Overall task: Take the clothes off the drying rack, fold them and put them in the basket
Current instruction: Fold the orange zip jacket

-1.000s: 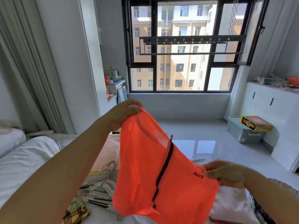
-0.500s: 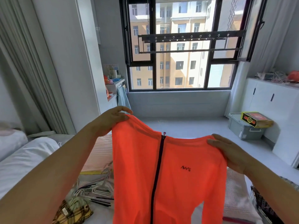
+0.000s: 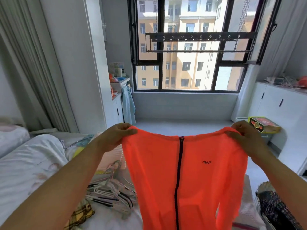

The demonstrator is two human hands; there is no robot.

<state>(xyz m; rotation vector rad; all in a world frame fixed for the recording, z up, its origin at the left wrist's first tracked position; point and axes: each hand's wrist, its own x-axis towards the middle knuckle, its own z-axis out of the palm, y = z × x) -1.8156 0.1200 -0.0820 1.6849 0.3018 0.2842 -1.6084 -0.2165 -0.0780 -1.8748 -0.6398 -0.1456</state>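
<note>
I hold an orange zip-front jacket [image 3: 196,176] up in front of me, spread flat, its black zipper running down the middle. My left hand [image 3: 114,136] grips its left shoulder and my right hand [image 3: 245,138] grips its right shoulder. The jacket hangs down over the bed and out of the frame's bottom edge. The black drying rack [image 3: 196,38] hangs bare in front of the window. A woven basket [image 3: 264,188] with dark folded cloth [image 3: 279,211] in it stands at the lower right.
A heap of empty hangers [image 3: 109,190] lies on the bed beside a yellow plaid garment [image 3: 79,216]. White bedding [image 3: 28,163] fills the left. A white cabinet [image 3: 282,110] lines the right wall, with a storage bin and box [image 3: 264,125] on the floor.
Both hands have raised the jacket and pulled its shoulders wide apart; it went from bunched and tilted to spread flat facing me. My right hand rose from low to shoulder level.
</note>
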